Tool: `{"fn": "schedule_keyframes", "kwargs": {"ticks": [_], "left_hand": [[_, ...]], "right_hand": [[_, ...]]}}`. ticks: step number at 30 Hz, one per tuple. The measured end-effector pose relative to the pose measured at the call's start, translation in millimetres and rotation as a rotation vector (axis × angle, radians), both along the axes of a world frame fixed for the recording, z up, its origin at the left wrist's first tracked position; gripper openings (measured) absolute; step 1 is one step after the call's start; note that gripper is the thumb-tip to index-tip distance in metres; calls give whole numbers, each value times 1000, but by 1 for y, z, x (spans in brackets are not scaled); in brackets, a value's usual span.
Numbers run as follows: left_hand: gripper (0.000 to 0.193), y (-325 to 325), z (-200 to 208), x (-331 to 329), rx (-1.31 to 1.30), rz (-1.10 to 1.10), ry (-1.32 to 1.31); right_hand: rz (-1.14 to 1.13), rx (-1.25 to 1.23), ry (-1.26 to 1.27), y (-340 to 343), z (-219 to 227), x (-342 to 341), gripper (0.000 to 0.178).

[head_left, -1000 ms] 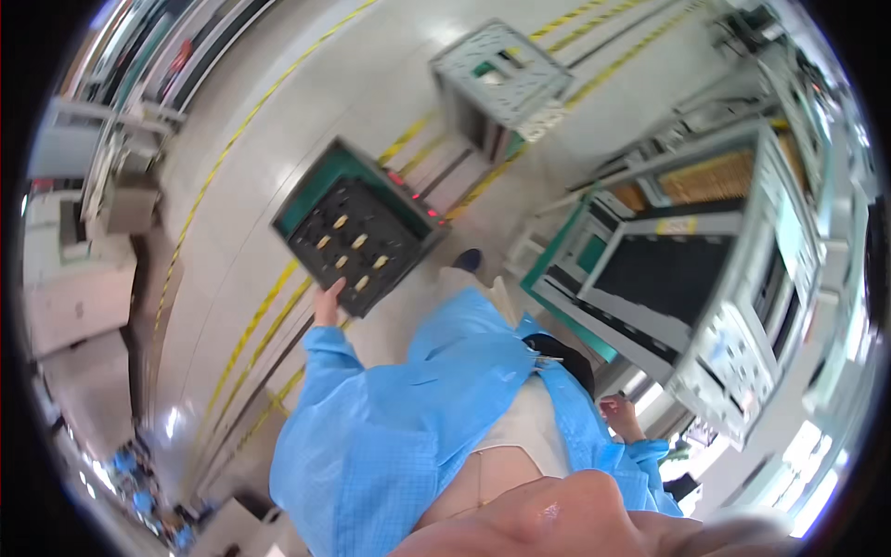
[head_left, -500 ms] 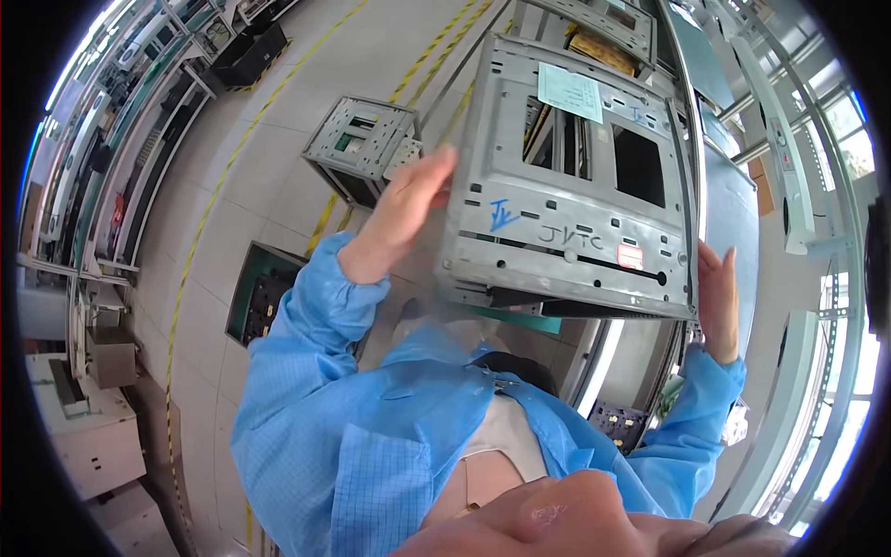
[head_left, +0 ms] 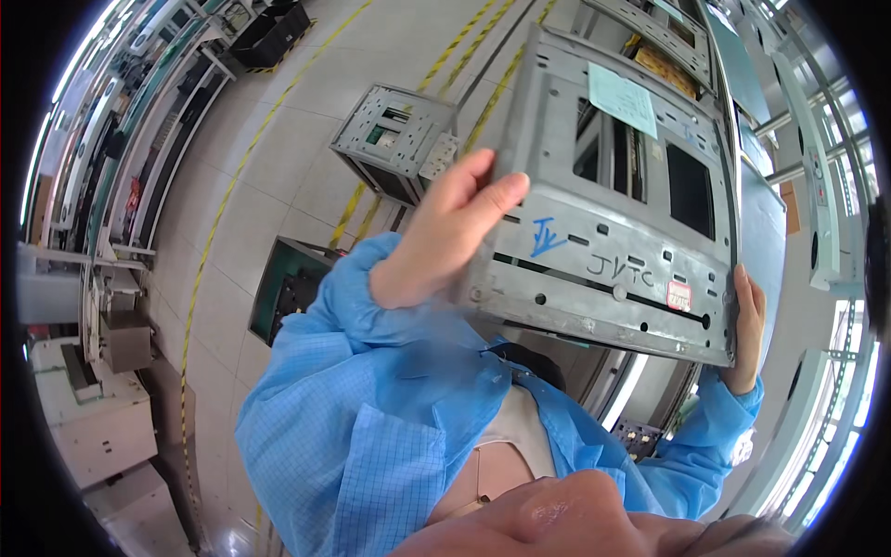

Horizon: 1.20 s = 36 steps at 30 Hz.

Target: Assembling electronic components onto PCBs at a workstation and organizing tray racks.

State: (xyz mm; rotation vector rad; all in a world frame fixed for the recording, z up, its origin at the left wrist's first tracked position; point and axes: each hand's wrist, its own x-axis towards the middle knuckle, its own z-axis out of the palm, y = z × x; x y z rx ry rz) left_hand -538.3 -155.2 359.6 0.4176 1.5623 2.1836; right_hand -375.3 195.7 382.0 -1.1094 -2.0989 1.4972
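A large grey metal magazine rack point(head_left: 594, 265) with slots, two windows and blue and black hand-drawn marks is in front of my chest. My left hand point(head_left: 450, 227) grips its left edge, thumb lying over the top panel and the other fingers partly hidden. At the near right corner, my right hand point(head_left: 748, 330) presses against the side, its fingers pointing up along it. A pale green paper sheet point(head_left: 623, 98) lies over the far part of the panel, and a small red-and-white label point(head_left: 678, 295) is stuck near the right corner.
A similar smaller-looking rack point(head_left: 394, 144) stands on the floor to the left, with an open dark box point(head_left: 288, 288) nearer me. Another metal rack point(head_left: 654, 42) is beyond mine. Shelving point(head_left: 139, 139) lines the far left; a pale metal frame point(head_left: 812, 167) runs along the right.
My left hand has closed onto the rack's left edge, thumb now over the panel. The rack has shifted right and its near edge sits closer to me. The whole view has shifted slightly.
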Motion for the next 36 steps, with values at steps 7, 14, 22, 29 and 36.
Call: {"fn": "schedule_keyframes", "kwargs": {"ticks": [7,14,22,29,36], "left_hand": [[39,-41,3,44,-413,336,473],[42,-78,21,48,-704,197,1387],[53,-98,34,-59,-767,194,369],[55,-84,-39,-96,-896,130,549],[45,-176,-51,-216,-905,131,668]], "right_hand": [[234,-34,25,0,-33,23,41],[889,529,455,3,-53,17,45],[614,-301,441,-13,-82,-9,38],[476,-114,331,-21,-125,18,38],[513,-97,272,-95,-104,-87,37]]}}
